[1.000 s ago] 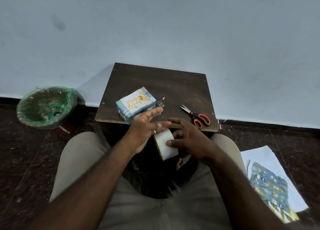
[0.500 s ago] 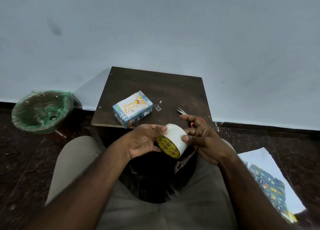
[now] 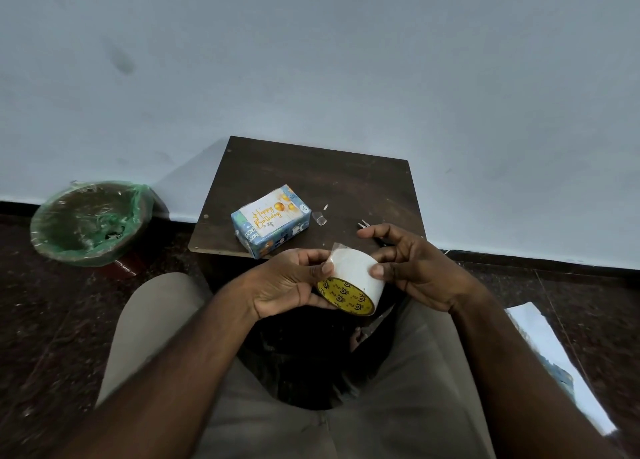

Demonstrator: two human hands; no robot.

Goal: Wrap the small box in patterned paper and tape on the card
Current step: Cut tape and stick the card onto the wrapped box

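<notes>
Wrapped box (image 3: 270, 221) is sitting on the table (image 3: 363, 181) with the card (image 3: 265, 214) on top. Tape roll (image 3: 353, 275) is getting tipped up since a second ago: left hand (image 3: 287, 285) is pinching its loose end, right hand (image 3: 412, 268) is gripping its side, so another strip's probably coming.

The left hand (image 3: 291, 282) cups the tape roll (image 3: 356, 271) from below, thumb and forefinger pinching its loose end. The right hand (image 3: 419, 268) steadies the other side with its thumb, fingers curled.

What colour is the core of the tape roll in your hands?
Yellow with black printed marks; the tape roll itself looks white. Best in head view.
</notes>
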